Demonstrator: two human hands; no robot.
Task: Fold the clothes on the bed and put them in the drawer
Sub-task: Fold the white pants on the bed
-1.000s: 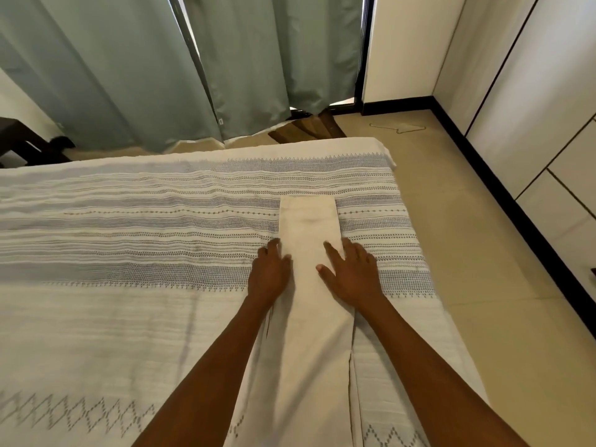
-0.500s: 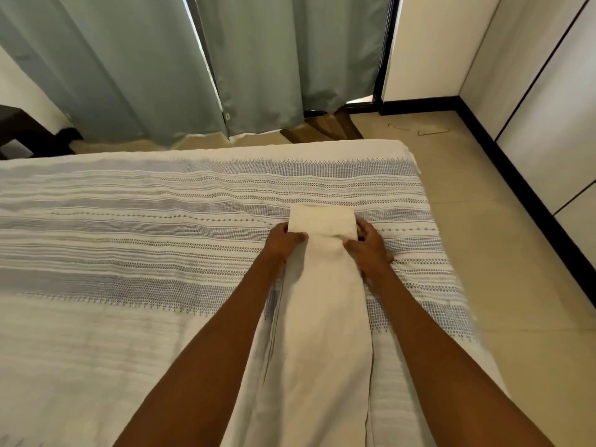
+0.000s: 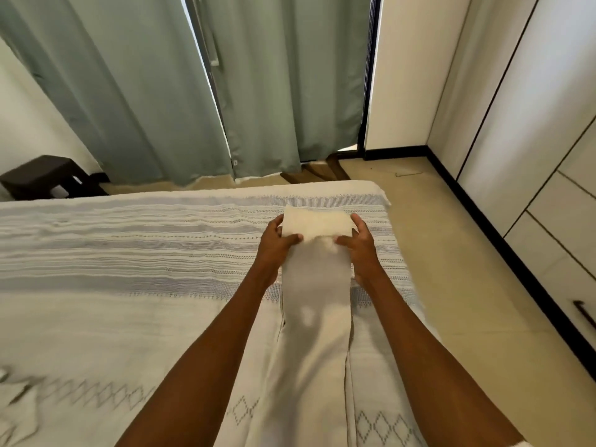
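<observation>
Head view: our left hand and right hand pinch the long cream folded garment, mid-frame on the striped white bed cover; green curtains hang above, white wardrobe doors right.

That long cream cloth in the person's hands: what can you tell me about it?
The long cream folded cloth is a narrow, plain, soft-looking woven strip lying lengthwise on the striped white-and-blue bedspread. Its far end is lifted off the bed and catches bright light. The left hand and right hand pinch that end at either edge, thumbs on top.
</observation>
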